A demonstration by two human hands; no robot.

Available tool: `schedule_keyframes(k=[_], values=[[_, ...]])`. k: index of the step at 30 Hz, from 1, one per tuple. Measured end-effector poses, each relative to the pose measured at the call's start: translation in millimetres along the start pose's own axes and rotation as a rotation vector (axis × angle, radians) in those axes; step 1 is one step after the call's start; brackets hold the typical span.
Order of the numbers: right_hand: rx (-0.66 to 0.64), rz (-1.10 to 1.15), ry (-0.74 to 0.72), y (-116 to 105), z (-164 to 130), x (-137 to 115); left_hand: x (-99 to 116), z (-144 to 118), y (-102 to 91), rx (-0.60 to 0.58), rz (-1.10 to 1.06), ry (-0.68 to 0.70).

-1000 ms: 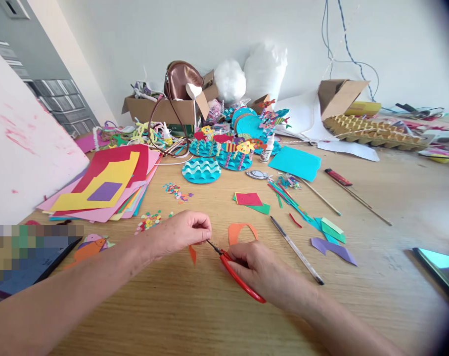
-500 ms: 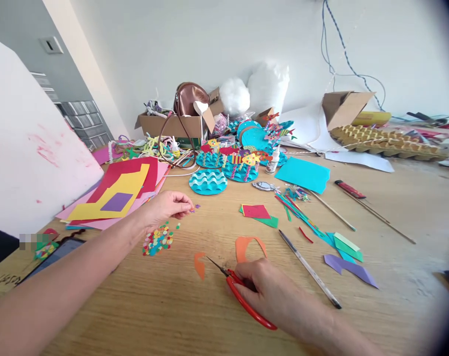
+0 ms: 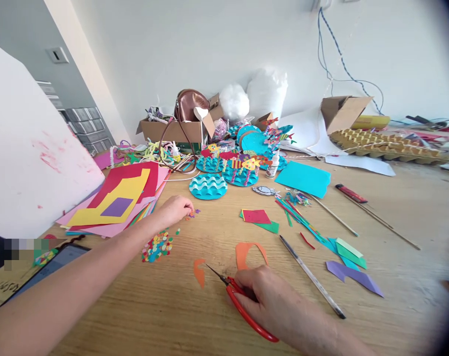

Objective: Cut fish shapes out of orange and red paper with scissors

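Reaching further than a moment ago, left hand (image 3: 174, 208) pinches confetti bits (image 3: 192, 213) beside the cardboard box (image 3: 171, 130) of scraps; right hand (image 3: 272, 296) grips red scissors (image 3: 243, 304) near an orange scrap (image 3: 199, 272).

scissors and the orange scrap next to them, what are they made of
Scissors: thin dark blades that look like metal, with glossy red handles, probably plastic. Orange scrap: flat, matte, cleanly cut, apparently craft paper or thin foam sheet. The right hand holds the scissors.

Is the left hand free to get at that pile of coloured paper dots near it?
Probably yes: the left hand is at small scraps just beyond the paper dots, with only bare table between.
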State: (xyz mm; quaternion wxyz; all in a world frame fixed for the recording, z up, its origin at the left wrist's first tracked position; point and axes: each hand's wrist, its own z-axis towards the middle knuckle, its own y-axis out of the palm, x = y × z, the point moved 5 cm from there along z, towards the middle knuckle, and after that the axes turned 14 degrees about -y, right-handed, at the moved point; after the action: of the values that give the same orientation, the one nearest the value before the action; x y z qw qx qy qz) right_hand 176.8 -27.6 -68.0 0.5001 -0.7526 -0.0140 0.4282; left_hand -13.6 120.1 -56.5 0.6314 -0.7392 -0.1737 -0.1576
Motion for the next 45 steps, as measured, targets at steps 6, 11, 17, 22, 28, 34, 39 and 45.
schedule_keyframes(k=[6, 11, 17, 22, 28, 34, 39, 45], values=[[0.024, 0.011, -0.008, -0.2, 0.8, 1.2, 0.7, -0.5, -4.2, 0.034, 0.083, 0.057], [0.142, 0.068, -0.015, -10.2, 2.5, 2.6, 15.9, -26.7, -3.8, -0.063, 0.120, 0.162], [0.321, 0.244, 0.045, -21.9, -0.4, 8.2, 32.6, -95.3, 25.2, -0.396, 0.230, 0.376], [0.303, 0.303, 0.048, -17.8, 0.1, 7.6, 26.3, -107.4, 32.9, -0.290, 0.361, 0.369], [0.289, 0.293, 0.034, -17.1, 0.4, 6.3, 21.8, -101.6, 35.1, -0.345, 0.335, 0.320], [0.325, 0.336, 0.013, -15.6, 1.9, 10.5, 20.2, -101.9, 36.0, -0.341, 0.281, 0.335], [0.404, 0.496, 0.013, -11.8, 5.1, 15.2, 28.1, -104.7, 29.0, -0.302, 0.191, 0.260], [0.465, 0.737, -0.012, -11.7, 8.7, 12.6, 47.5, -114.0, 19.2, -0.267, -0.149, 0.187]])
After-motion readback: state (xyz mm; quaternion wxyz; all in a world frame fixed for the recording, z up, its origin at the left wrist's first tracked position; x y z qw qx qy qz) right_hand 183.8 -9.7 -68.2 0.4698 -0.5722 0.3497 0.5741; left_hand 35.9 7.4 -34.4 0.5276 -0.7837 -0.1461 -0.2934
